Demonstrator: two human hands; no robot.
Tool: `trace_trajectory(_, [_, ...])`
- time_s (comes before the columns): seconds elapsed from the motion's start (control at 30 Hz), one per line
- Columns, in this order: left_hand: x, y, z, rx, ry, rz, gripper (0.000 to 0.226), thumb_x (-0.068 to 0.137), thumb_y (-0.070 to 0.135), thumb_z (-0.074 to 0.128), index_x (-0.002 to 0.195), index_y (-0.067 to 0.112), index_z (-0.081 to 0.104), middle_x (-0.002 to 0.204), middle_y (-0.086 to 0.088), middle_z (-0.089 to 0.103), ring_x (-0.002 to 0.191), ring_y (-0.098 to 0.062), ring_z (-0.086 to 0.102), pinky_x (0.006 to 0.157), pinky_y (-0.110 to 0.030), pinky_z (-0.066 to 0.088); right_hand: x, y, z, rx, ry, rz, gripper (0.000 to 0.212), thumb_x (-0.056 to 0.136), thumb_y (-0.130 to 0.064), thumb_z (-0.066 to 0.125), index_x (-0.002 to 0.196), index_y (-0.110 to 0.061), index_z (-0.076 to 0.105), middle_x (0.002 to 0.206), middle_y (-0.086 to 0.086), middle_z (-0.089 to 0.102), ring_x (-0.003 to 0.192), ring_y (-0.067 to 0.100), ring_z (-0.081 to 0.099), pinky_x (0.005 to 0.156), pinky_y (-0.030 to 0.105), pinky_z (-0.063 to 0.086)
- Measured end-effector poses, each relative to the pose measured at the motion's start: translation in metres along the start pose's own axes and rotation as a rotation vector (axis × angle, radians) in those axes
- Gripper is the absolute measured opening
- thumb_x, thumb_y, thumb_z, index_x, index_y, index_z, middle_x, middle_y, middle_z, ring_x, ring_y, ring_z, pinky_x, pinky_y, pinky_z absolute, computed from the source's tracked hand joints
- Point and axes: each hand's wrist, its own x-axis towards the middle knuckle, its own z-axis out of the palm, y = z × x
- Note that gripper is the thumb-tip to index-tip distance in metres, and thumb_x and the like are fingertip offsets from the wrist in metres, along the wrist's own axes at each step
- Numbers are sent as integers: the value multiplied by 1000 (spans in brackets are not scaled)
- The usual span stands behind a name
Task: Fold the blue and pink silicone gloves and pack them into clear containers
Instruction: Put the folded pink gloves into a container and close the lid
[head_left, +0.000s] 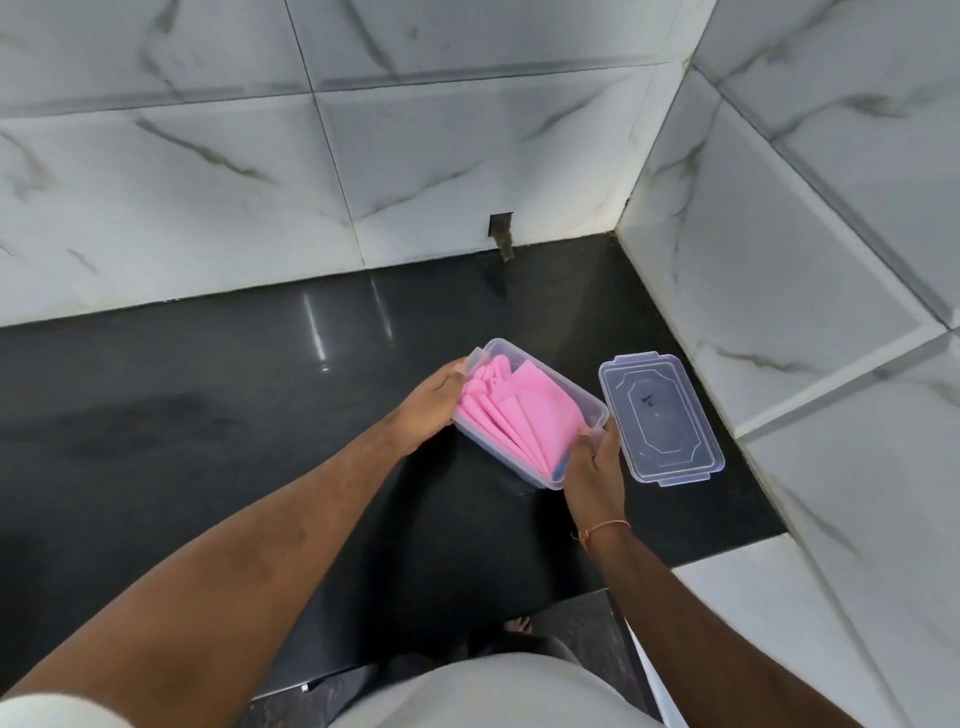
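A: What lay nearest the camera?

B: A pale garment at the bottom edge, then two bare forearms reaching forward over a glossy black tabletop (218, 415). The right wrist carried a thin orange thread bracelet (605, 530).

A: And the task's things?

B: A clear container (584, 402) sat on the tabletop, between the two hands, set at a slant to the tabletop's front edge. Folded pink gloves (524, 415) filled it, layered so their edges fanned toward the near end; bumpy, bristly parts showed at the far left inside. A sliver of blue peeked out under the pink at the near corner, too small to say what it was.

A: How were the hands placed?

B: The left hand (434, 405) rested against the container's left long side, palm toward the wall, its fingers (457, 371) lying straight along the rim and touching the far corner. The right hand (597, 467) held the near right corner, thumb hooked over the rim and touching the pink gloves, the other fingers curled round the outer wall.

A: Anything beyond?

B: A clear lid (662, 418) lay flat on the tabletop just beside the container's right side, apart from it. Farther back, white marble-patterned wall tiles (208, 156) met the tabletop, with a small dark rectangular hole (501, 228) at their base.
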Motion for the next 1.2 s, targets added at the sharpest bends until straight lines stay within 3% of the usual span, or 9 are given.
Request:
trace_trajectory(0.07, [-7, -7, 2, -44, 45, 6, 51, 118, 52, 29, 155, 28, 56, 142, 0, 71, 133, -19, 67, 121, -51, 51, -1, 1, 4, 0, -26, 21, 51, 114, -46, 34, 163, -34, 25, 144, -8, 51, 125, 16, 59, 90, 23, 53])
trace_trajectory(0.23, [-38, -29, -8, -170, 137, 7, 42, 118, 51, 34, 131, 34, 70, 119, 10, 80, 112, -6, 76, 106, -35, 61, 7, -2, 14, -75, -101, 4, 56, 113, -55, 25, 165, -34, 26, 158, -2, 49, 135, 20, 57, 113, 45, 50])
trace_trajectory(0.33, [-69, -48, -18, -251, 176, 0, 42, 116, 56, 39, 131, 37, 73, 122, 11, 82, 114, -3, 77, 93, -22, 63, 10, -7, 27, -76, -160, -9, 56, 112, -57, 26, 164, -36, 30, 159, -4, 50, 141, 22, 54, 119, 53, 45])
trace_trajectory(0.6, [-134, -98, -43, -412, 434, 9, 40, 119, 42, 40, 132, 28, 75, 126, 1, 82, 117, -15, 79, 97, -33, 64, -5, -22, 89, -88, -395, -74, 54, 112, -59, 27, 163, -42, 33, 160, -11, 49, 144, 15, 49, 123, 49, 40])
trace_trajectory(0.77, [-159, -122, -59, -444, 483, -12, 41, 120, 42, 37, 133, 28, 73, 126, 2, 82, 117, -13, 78, 87, -22, 65, -18, -29, 116, -114, -459, -120, 52, 113, -54, 28, 163, -39, 35, 158, -10, 51, 143, 15, 50, 123, 48, 41])
trace_trajectory(0.87, [-166, -128, -64, -444, 479, -38, 40, 120, 41, 36, 134, 32, 73, 127, 5, 81, 120, -11, 77, 90, -25, 66, -22, -29, 121, -109, -462, -133, 51, 114, -52, 28, 162, -36, 38, 157, -9, 53, 143, 15, 51, 123, 49, 41])
trace_trajectory(1.0, [-165, -133, -69, -366, 485, -52, 36, 119, 41, 41, 130, 32, 74, 122, 8, 82, 115, -10, 78, 92, -30, 66, -23, -29, 120, -153, -452, -171, 53, 114, -52, 28, 163, -36, 36, 159, -9, 51, 144, 16, 50, 123, 47, 41])
trace_trajectory(1.1, [-162, -132, -74, -60, 731, -48, 22, 113, 44, 54, 118, 34, 73, 106, 24, 79, 99, 6, 75, 87, -27, 63, -21, -28, 117, -240, -449, -232, 62, 111, -60, 27, 167, -33, 28, 166, -9, 43, 150, 16, 44, 124, 41, 37])
trace_trajectory(1.2, [-157, -123, -84, 247, 874, 55, 31, 109, 47, 57, 132, 29, 67, 131, 18, 72, 121, 0, 67, 104, -34, 58, -19, -25, 111, -372, -399, -323, 69, 109, -65, 27, 168, -30, 22, 172, -10, 32, 156, 12, 34, 127, 40, 32])
